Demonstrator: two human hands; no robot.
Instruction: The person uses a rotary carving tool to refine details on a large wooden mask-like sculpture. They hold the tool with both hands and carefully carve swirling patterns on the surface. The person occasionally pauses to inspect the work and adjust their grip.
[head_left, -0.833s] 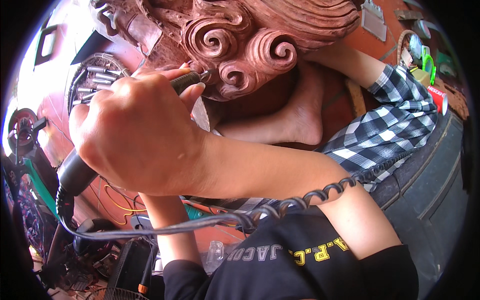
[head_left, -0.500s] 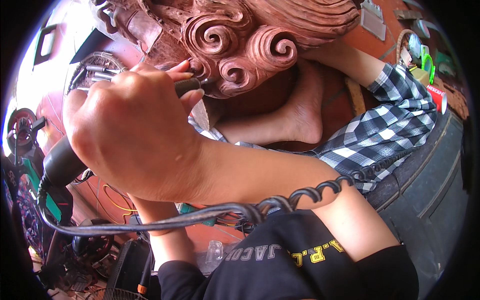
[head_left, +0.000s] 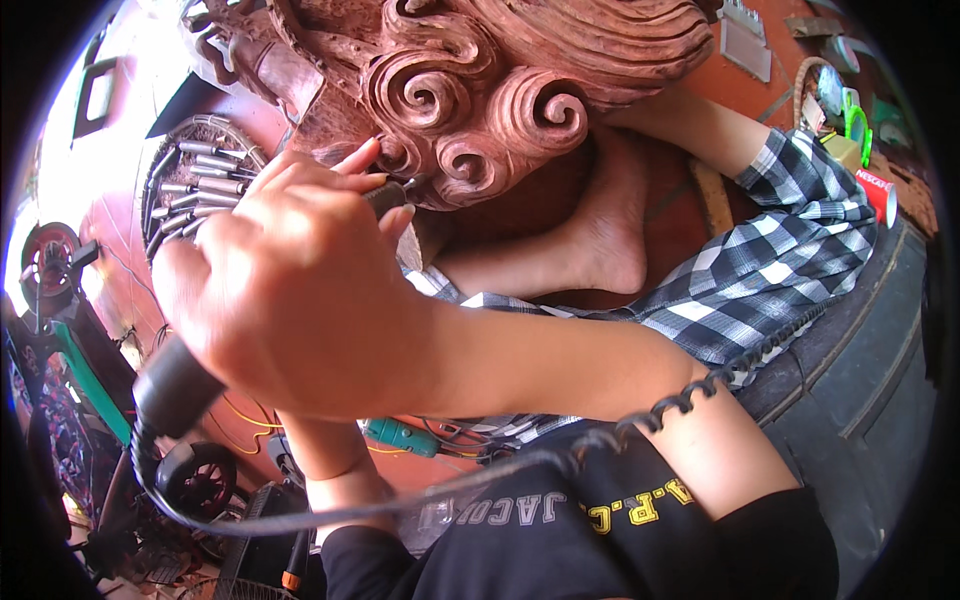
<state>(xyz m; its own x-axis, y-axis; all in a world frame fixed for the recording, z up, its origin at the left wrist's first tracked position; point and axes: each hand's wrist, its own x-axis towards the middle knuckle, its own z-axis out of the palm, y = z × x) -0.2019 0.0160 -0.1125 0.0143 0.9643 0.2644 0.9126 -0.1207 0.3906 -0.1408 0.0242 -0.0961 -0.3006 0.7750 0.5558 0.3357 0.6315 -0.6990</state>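
Your right hand (head_left: 300, 300) grips rotary tool (head_left: 175, 385), tip at carving (head_left: 480, 100) curl. Left hand hidden behind it, grip unclear. Coiled cord (head_left: 650, 415) crosses forearm.

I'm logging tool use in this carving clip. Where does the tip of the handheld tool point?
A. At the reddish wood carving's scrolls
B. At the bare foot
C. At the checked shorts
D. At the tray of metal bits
A: the right hand holds the dark rotary handpiece with its tip at the carved wooden scrolls.
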